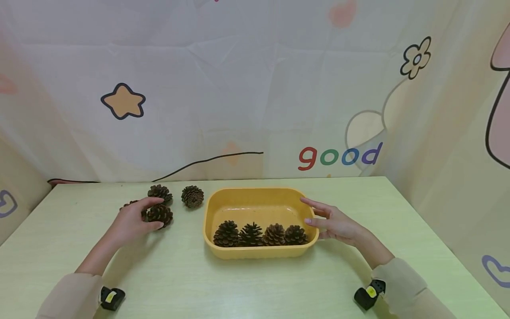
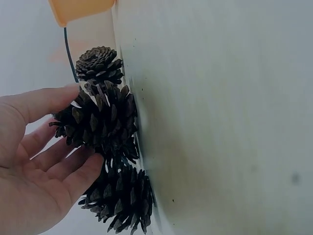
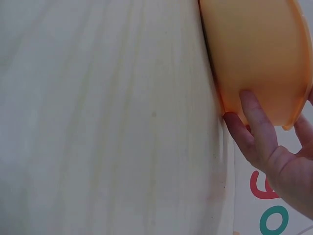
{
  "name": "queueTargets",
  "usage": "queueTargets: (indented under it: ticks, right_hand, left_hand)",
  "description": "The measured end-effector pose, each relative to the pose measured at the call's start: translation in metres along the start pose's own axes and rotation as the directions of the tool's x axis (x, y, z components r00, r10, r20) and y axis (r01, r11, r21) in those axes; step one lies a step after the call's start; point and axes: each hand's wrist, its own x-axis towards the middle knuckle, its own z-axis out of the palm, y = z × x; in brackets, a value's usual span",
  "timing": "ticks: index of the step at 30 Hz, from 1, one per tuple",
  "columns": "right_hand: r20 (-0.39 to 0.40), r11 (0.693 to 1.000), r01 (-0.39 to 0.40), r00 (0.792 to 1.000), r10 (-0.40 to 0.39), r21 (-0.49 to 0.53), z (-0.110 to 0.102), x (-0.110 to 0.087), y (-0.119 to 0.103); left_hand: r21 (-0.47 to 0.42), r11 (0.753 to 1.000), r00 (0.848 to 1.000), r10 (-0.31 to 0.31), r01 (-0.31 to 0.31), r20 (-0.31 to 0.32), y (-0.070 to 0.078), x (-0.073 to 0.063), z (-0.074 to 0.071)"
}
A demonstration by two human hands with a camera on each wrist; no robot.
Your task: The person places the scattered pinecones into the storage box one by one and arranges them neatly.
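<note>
My left hand (image 1: 133, 221) has its thumb and fingers around a dark brown pine cone (image 1: 160, 215) on the left of the table; in the left wrist view thumb and fingertips touch its scales. Beside it are a second pine cone (image 1: 160, 194), one partly hidden behind the hand (image 1: 128, 204), and another pine cone (image 1: 193, 196) to the right. A yellow plastic basin (image 1: 255, 253) stands mid-table, with several pine cones (image 1: 251, 235) lined up along its near side. My right hand (image 1: 338, 225) holds the basin's right end, thumb over the rim and other fingers against the outer wall.
The pale wooden table (image 1: 255, 292) ends at the back against a printed cloth (image 1: 239, 88) with a star, a flower and the word "good". Cloth also hangs at both sides. Each wrist wears a small black camera (image 1: 112, 298).
</note>
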Motion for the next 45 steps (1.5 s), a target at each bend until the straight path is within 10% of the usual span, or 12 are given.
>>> queueTargets:
  ticks: [45]
  right_hand:
    - [-0.012, 1.000, -0.006, 1.000, 0.006, -0.005, 0.002, -0.001, -0.001]
  left_hand:
    - [0.013, 1.000, 0.999, -0.009, 0.009, -0.047, 0.011, -0.008, -0.001]
